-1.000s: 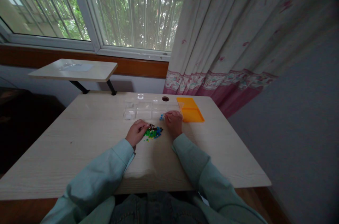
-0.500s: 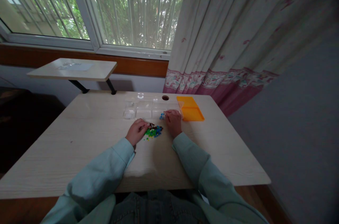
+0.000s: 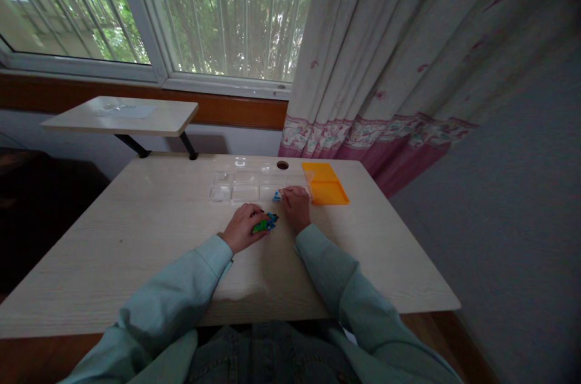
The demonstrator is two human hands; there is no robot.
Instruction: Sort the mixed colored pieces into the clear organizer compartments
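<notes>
A small pile of green, blue and dark plastic pieces point(image 3: 263, 225) lies on the table. My left hand point(image 3: 245, 228) curls around the pile's left side, thumb at the near edge and fingers over the far edge, partly hiding it. Farther off, a clear plastic tray point(image 3: 246, 192) with compartments stands on the table. My right hand point(image 3: 296, 208) is over the tray's near right part, thumb and fingers pinched together. A few small blue pieces point(image 3: 276, 195) lie by its fingertips. Whatever is in the pinch is too small to make out.
An orange two-part tray point(image 3: 324, 184) lies right of the clear tray. A round hole point(image 3: 282, 165) pierces the tabletop behind them. At the back left, a raised shelf point(image 3: 122, 116) holds a sheet with clear plastic. A curtain point(image 3: 363, 69) hangs behind the table's right side.
My left hand has moved right and spread around the pile, which now looks more gathered. Loose yellow and green bits at its near edge no longer show. My right hand stays nearly in place.
</notes>
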